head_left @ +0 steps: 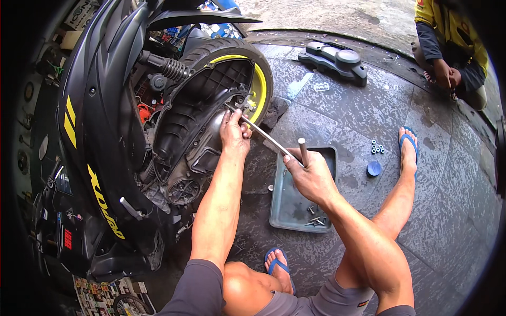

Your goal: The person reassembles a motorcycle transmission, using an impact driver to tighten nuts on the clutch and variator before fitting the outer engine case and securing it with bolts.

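A long T-handle wrench (pixel 266 136) slants from the scooter's open engine casing (pixel 206 134) toward me. My left hand (pixel 235 134) is closed round the shaft near its far end, beside the rear wheel (pixel 262 87) with its yellow rim. Its tip meets the metal at the rear of the casing, but my fingers partly hide the contact. My right hand (pixel 314 179) is wrapped round the crossbar end, over a green-grey tray (pixel 274 210). Several loose bolts (pixel 316 218) lie in the tray's near right corner.
The scooter's black bodywork (pixel 79 174) rises at left. A black cover (pixel 337 60) lies on the tiles beyond the tray. Right of the tray are a blue round cap (pixel 373 168) and several small rollers (pixel 377 147). Another person in a yellow-and-dark jacket (pixel 458 31) crouches at far right.
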`<state>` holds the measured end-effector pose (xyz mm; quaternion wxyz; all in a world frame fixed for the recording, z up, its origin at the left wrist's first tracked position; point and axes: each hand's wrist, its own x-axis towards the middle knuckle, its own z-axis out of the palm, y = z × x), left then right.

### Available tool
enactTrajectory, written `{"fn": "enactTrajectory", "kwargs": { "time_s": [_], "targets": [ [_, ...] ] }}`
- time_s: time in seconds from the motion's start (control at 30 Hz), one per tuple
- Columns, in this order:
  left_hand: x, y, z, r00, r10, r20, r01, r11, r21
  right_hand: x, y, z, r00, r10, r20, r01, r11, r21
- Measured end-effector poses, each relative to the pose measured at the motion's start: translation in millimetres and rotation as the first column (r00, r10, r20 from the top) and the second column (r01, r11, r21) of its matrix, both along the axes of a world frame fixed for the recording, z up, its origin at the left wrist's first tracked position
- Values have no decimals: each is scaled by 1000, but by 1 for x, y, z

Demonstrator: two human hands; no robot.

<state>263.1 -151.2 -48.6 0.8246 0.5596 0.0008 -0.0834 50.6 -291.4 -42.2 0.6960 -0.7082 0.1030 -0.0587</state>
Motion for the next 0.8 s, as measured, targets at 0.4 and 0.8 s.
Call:
{"fn": "enactTrajectory", "kwargs": {
  "time_s": [0.4,0.8],
  "targets": [
    [1,-3,0,1000,17,-14,-17,1000,3,2,3,-7,977,-131,167,152,981,-119],
    [0,-2,-2,996,87,6,-87,996,13,9,3,13,985,-23,169,111,841,-530]
  ]
}}
